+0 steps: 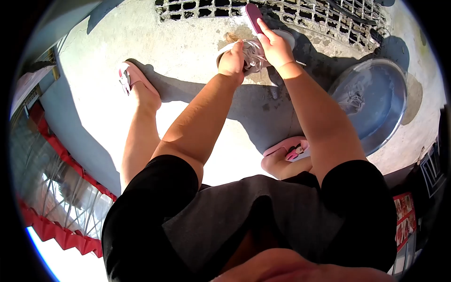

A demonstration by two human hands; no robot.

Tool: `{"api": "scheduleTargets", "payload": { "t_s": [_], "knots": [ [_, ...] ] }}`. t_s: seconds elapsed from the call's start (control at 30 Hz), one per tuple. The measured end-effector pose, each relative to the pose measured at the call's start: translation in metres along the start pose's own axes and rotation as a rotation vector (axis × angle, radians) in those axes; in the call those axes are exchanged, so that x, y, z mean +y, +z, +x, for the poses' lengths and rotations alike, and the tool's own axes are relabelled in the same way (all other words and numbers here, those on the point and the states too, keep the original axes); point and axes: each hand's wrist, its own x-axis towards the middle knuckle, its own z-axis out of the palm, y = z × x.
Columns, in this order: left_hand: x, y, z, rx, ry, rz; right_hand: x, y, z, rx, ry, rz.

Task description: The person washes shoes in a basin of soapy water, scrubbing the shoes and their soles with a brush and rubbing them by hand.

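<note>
Shoe (254,56) in my left hand's (231,61) grip, I see it through the head camera above the concrete floor (188,42) near the grate (305,10), my right hand (278,48) holding a brush (254,19) just beyond it, the metal basin (400,101) off to the right.

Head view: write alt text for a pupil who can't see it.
The left hand holds a shoe, the right hand a brush, above a sunlit floor. At right stands a metal basin with laces in it; the feet wear pink slippers.
</note>
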Motion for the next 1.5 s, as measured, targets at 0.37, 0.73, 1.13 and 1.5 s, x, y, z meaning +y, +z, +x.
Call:
{"api": "scheduleTargets", "payload": {
  "t_s": [0.37, 0.73, 1.13, 1.5],
  "knots": [
    [-0.011, -0.006, 0.048, 0.004, -0.156, -0.177, -0.037, 0.014, -0.047, -0.161, -0.007, -0.279],
    [-0.008, 0.018, 0.030, 0.256, -0.048, 0.101, 0.004, -0.010, -0.096, -0.202, -0.059, -0.265],
    [-0.030, -0.005, 0.070, 0.194, -0.006, -0.007, 0.006, -0.024, -0.088, -0.243, -0.034, -0.397],
    [-0.011, 0.011, 0.039, 0.008, -0.160, -0.213, 0.012, -0.034, -0.079, -0.176, -0.079, -0.497]
  ]
}}
